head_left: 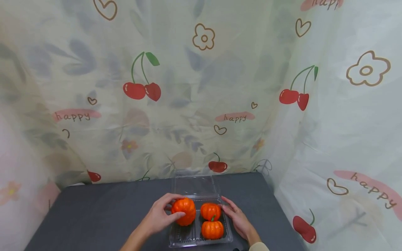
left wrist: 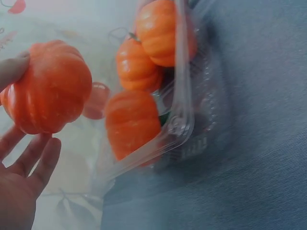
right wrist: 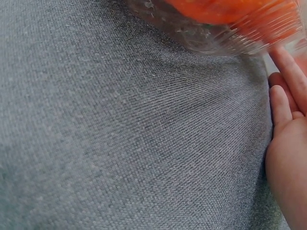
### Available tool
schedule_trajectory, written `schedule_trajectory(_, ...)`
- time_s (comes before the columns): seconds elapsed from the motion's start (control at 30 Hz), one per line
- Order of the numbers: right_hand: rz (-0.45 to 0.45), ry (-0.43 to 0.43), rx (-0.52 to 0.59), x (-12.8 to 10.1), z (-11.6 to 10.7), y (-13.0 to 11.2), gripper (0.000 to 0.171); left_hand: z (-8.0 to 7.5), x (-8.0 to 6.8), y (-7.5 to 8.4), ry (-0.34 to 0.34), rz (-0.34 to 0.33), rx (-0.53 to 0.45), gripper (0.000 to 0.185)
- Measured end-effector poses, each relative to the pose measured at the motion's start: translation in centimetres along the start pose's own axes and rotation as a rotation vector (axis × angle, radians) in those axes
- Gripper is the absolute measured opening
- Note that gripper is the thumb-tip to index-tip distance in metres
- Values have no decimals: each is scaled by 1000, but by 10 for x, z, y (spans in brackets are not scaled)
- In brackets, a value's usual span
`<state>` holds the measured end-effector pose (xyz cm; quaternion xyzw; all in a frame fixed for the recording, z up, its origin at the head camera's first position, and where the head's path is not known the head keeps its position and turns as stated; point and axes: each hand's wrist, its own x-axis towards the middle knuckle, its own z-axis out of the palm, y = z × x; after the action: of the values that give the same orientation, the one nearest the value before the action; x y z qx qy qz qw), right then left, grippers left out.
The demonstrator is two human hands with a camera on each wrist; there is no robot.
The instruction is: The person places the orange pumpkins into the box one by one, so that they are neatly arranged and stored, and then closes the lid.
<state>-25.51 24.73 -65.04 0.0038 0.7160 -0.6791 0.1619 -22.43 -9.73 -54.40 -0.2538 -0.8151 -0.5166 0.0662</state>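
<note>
1. At the near edge of the tabletop (head_left: 103,209), the left hand (head_left: 158,218) curled its fingers and thumb round an orange pumpkin (head_left: 184,211); it held the pumpkin just over the left half of the clear clamshell tray (head_left: 183,238), seemingly lifted off the tray floor, though the head view could not settle whether it touched.
2. On the tray's right side, the right hand (head_left: 237,219) lay with fingers straight and relaxed, gripping nothing; its fingertips met the tray's right rim, close by the far pumpkin.
3. By my judgement the held pumpkin would handle as a light, stiff, hollow-seeming model; its glossy ribbed skin looked somewhat slippery, so a wrap across the widest ribs, thumb opposite fingers, seemed the surest hold; the stem on top looked too small to take.
4. Two more pumpkins sat in the tray's right half: the far pumpkin (head_left: 210,211) and the near pumpkin (head_left: 212,229), one just behind the other and close to touching; both stood upright with green stems showing.
5. Thin and flexible by its look, the tray would likely slide or buckle under a push; its open lid (head_left: 194,184) lay back flat on the tabletop behind it.
6. Round the dark grey cloth tabletop hung a pale curtain (head_left: 201,104) printed with cherries, hearts and flowers; nothing stood between the hands and the tray, only the tray's divider and the two seated pumpkins crowded the held one.
</note>
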Motion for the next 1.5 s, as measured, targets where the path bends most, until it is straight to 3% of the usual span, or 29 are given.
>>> schedule_trajectory(0.17, -1, -5, 18, 0, -1, 0, 57, 7, -5, 5, -75, -43, -29, 42)
schedule_trajectory(0.33, 9, -8, 19, 0, -1, 0, 57, 15, -11, -4, -121, -71, -30, 41)
schedule_trajectory(0.97, 3, 4, 26, 0, 0, -2, 58, 34, -30, -18, -88, -118, -92, 44)
schedule_trajectory(1.37, -3, 23, 6, 0, 1, -1, 58, 33, -34, -22, -254, -127, -103, 44)
schedule_trajectory(1.5, 3, 41, -1, 1, 2, 0, 57, 33, -34, -24, -270, -95, -57, 44)
